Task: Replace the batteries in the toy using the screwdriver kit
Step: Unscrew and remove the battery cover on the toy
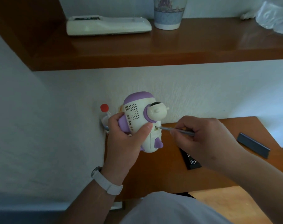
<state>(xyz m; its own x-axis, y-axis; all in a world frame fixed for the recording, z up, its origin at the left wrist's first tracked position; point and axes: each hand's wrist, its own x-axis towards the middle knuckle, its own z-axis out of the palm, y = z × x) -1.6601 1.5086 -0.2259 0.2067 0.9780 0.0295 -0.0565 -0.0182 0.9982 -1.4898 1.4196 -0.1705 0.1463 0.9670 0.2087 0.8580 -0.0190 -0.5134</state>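
Head view: the toy (140, 123) is a cream-bodied figure with a lilac cap, lilac feet and a patch of small speaker holes. It is held in the air, tipped on its side, over the left end of the worktop (153, 175). The left hand (124, 138) grips it round the body, fingers curled behind and thumb pressed on the front. The right hand (202, 136) pinches a slim silver screwdriver (174, 129), fingers bunched along the shaft. Its tip sits right at a small hole low on the toy, just beside the left thumb. A white watch (105, 180) rides the left wrist.

The worktop is brown wood. A black bit tray (191, 160) lies on it, half hidden under the right wrist, and a grey sleeve (253, 145) lies apart from the tray, near the right edge. A white textured wall runs behind and to the left. Above, a wooden shelf (153, 50) carries a white remote (108, 25), a patterned cup (168, 13) and a crumpled plastic bag (275, 15).

A red-capped stick (104, 108) pokes up behind the left hand, against the wall. The toy hangs near that wall, well below the shelf. There is bare wood between the tray and the worktop's near edge.
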